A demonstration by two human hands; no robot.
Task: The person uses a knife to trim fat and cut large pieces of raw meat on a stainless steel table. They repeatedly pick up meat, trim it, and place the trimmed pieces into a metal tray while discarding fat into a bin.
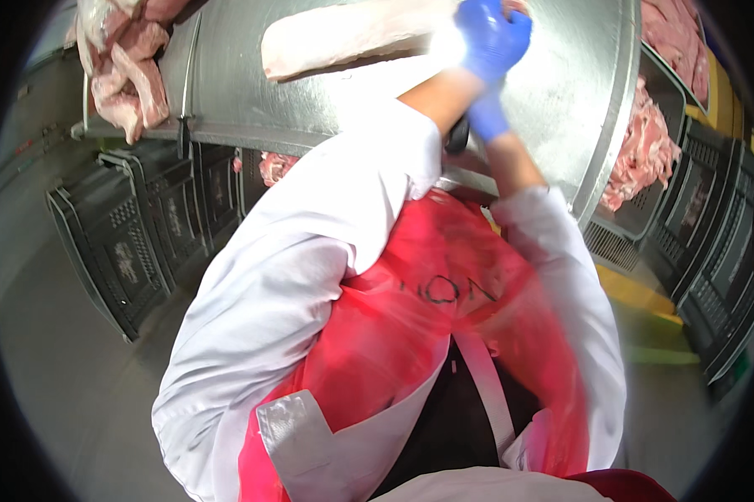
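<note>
A long pale slab of pork (pixel 348 38) lies across the upper steel table (pixel 561 100). My left hand (pixel 487 42), in a blue glove, has its fingers closed on the slab's right end. My right hand (pixel 490 113), also gloved, is lower, crossed beneath my left forearm; its fingers are hidden. A black object (pixel 456 135), perhaps a handle, shows just beside it, partly covered. At the table's left, a long thin steel tool with a black handle (pixel 184 134) lies near a heap of pork pieces (pixel 122 67).
Crates of meat trimmings (pixel 632 151) and pink meat (pixel 678 38) stand along the right side. Stacked dark plastic crates stand at lower left (pixel 113 243) and at right (pixel 712 259). More trimmings (pixel 276 167) show below the table's near edge.
</note>
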